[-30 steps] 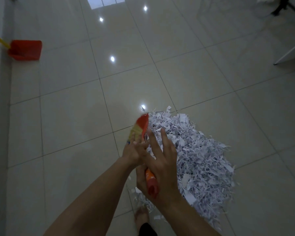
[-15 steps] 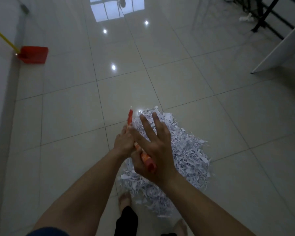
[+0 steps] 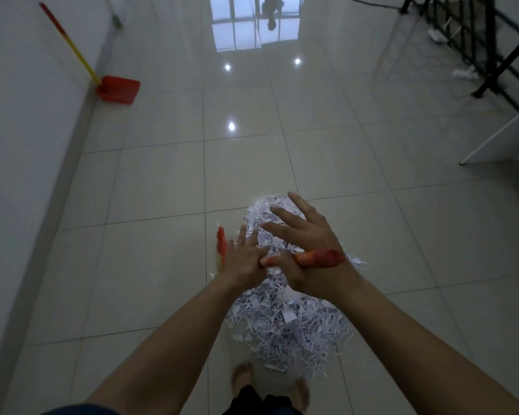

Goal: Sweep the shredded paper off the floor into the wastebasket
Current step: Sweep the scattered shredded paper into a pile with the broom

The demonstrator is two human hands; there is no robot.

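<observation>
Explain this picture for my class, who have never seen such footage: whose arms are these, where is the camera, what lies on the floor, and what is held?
The camera sits on a person's head, looking forward and down, so the arms are their own. On the tiled floor lies a heap of shredded paper. The right hand grips an orange broom handle, fingers partly spread; the left hand steadies it further down. A red dustpan with a yellow handle stands by the wall. No wastebasket is visible.
</observation>
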